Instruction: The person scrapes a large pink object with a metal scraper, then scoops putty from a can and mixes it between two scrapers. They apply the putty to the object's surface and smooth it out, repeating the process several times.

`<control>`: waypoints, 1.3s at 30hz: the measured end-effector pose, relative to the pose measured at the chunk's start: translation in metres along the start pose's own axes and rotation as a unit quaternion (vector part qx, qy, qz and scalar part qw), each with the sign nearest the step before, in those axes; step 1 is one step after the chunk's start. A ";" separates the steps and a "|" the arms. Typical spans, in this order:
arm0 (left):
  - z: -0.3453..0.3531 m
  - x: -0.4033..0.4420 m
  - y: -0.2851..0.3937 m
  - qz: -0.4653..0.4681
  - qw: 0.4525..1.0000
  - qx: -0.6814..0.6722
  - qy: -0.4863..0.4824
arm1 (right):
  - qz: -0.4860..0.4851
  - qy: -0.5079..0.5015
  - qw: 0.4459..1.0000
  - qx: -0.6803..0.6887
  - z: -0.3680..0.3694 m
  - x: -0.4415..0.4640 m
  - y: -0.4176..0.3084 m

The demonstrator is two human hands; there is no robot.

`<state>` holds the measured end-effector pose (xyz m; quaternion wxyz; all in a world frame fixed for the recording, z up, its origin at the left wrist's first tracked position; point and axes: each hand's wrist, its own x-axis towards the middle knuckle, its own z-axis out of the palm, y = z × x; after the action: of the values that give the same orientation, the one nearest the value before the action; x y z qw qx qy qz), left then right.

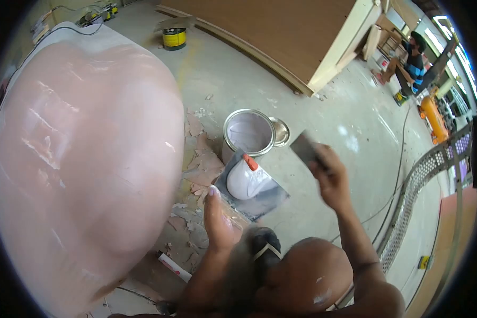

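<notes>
Head view is showing a grey floor (371,175) being covered at the left by a large, rounded pink form (90,148), with glossy streaks being displayed across its surface. Farther back, the floor is being bordered by a brown-panelled wooden structure (259,32). At the right, the outer area is being crossed by a curved strip of perforated metal (408,206). A seated person (414,68) is being seen in the distance, near an orange tank (434,117).

Pale lilac paste is being contained in an open metal can (248,111) that is standing on the floor, ahead of the hands. Pink scraps (204,164) are being seen on the floor between the can and the pink form.

Just nearer than the can, a flat grey plate (270,197) is being gripped by the left hand (221,225), its thumb raised at the edge and its other fingers being hidden. To the right, apart from the plate, a dark flat spreader (305,150) is being gripped in the closed right hand (331,177).

A round lid (282,132) is being seen just beside the can. On the plate, a smooth whitish mound (242,183) is being carried, and its upper edge is being overlapped by a short orange-red strip (250,162).
</notes>
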<state>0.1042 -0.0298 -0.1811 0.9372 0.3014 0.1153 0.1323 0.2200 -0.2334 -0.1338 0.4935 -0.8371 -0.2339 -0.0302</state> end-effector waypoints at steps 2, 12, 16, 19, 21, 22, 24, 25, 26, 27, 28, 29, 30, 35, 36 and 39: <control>-0.012 0.004 -0.001 0.099 0.970 0.221 0.033 | 0.155 0.065 0.944 0.285 -0.006 0.011 -0.029; 0.080 0.053 0.075 0.320 0.889 0.324 0.055 | 0.228 0.077 0.864 0.443 0.037 0.069 -0.103; 0.101 0.058 0.111 0.343 0.827 0.444 0.016 | 0.244 0.015 0.849 0.467 0.037 0.112 -0.133; 0.125 0.042 0.138 0.261 0.830 0.491 0.030 | 0.247 -0.029 0.852 0.461 0.032 0.133 -0.150; 0.134 0.034 0.146 0.301 0.800 0.515 0.057 | 0.248 -0.063 0.851 0.458 0.027 0.145 -0.162; 0.137 0.026 0.152 0.274 0.773 0.570 0.053 | 0.252 -0.046 0.835 0.487 0.025 0.151 -0.169; 0.142 0.009 0.151 0.250 0.735 0.626 0.073 | 0.229 -0.037 0.820 0.523 0.021 0.160 -0.166; 0.141 0.002 0.145 0.266 0.693 0.670 0.022 | 0.209 -0.028 0.810 0.547 0.018 0.166 -0.164; 0.138 -0.004 0.138 0.277 0.645 0.711 -0.026 | 0.194 -0.025 0.791 0.580 0.011 0.172 -0.162; 0.131 -0.011 0.125 0.285 0.636 0.717 0.000 | 0.182 -0.020 0.769 0.612 0.004 0.176 -0.159; 0.124 -0.016 0.108 0.219 0.817 0.513 0.145 | 0.159 -0.026 0.769 0.618 -0.003 0.179 -0.161; 0.123 -0.019 0.099 0.141 0.920 0.250 0.268 | 0.137 -0.030 0.770 0.623 -0.008 0.179 -0.165; 0.133 -0.020 0.102 0.149 0.931 0.196 0.271 | 0.119 -0.033 0.765 0.633 -0.011 0.175 -0.170; 0.172 -0.024 0.115 0.141 0.960 -0.203 0.134 | -0.353 -0.208 0.833 0.372 -0.036 0.147 -0.167; 0.175 -0.022 0.111 0.150 0.950 -0.231 0.144 | -0.366 -0.307 0.768 0.427 -0.033 0.147 -0.171; 0.189 -0.026 0.113 0.183 0.941 -0.229 0.168 | -0.308 -0.411 0.772 0.374 -0.023 0.119 -0.159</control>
<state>0.1152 -0.0505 0.0394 0.9075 0.0683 0.1804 0.3730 0.2627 -0.1451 0.0406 0.5888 -0.4018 -0.6529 0.2562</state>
